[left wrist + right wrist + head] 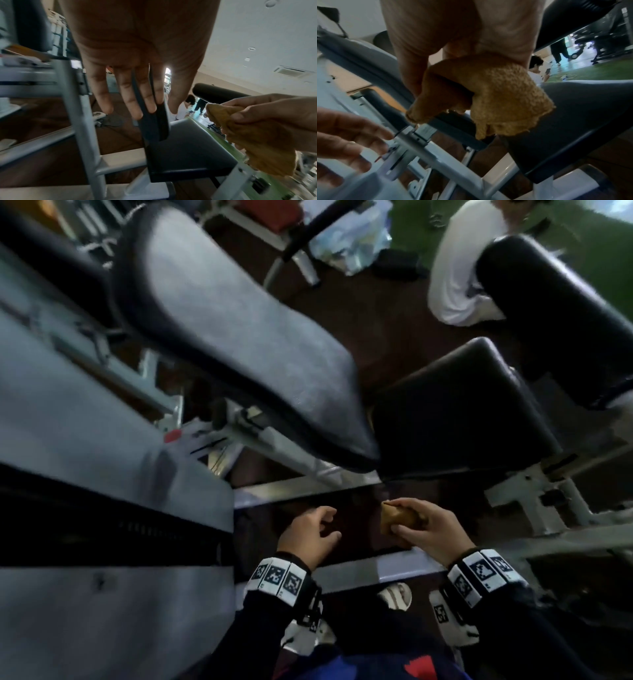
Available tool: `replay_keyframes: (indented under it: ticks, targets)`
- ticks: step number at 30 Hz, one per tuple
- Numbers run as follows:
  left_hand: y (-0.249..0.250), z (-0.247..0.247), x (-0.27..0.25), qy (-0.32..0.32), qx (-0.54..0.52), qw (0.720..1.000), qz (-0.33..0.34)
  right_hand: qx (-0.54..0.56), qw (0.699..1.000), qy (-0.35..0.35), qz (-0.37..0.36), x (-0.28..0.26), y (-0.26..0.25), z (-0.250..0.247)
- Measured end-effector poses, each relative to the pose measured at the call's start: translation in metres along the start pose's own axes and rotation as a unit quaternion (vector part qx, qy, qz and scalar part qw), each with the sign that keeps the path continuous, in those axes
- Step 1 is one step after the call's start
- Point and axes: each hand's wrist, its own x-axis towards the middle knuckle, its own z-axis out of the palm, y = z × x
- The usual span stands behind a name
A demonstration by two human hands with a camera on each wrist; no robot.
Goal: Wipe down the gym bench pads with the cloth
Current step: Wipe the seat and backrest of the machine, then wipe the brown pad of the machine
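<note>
A long grey-black back pad (239,337) slants across the head view, with a black seat pad (459,412) to its right. My right hand (424,525) grips a bunched yellow-brown cloth (397,518), held in the air just below the seat pad's near edge. The cloth (496,97) hangs from my curled fingers in the right wrist view, above the seat pad (573,121). My left hand (315,532) hovers beside it, holding nothing; its fingers (126,94) are straight in the left wrist view, in front of the seat pad (188,148).
The machine's grey metal frame (102,422) fills the left. White frame bars (534,494) run under the pads. Another black pad (548,313) stands at the right. A person in white (455,268) crouches on the floor beyond, near green turf. My feet (397,594) are below.
</note>
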Motion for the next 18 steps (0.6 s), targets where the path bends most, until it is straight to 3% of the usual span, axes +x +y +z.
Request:
replay_keyframes:
  ticks: [9, 18]
  targets:
    - [-0.068, -0.004, -0.091, 0.099, -0.086, 0.984, -0.124, -0.050, 0.988, -0.132, -0.055, 0.000, -0.042, 0.065]
    - [-0.064, 0.033, -0.171, 0.241, -0.145, 0.932, -0.230, -0.146, 0.926, -0.311, -0.159, 0.006, -0.073, 0.091]
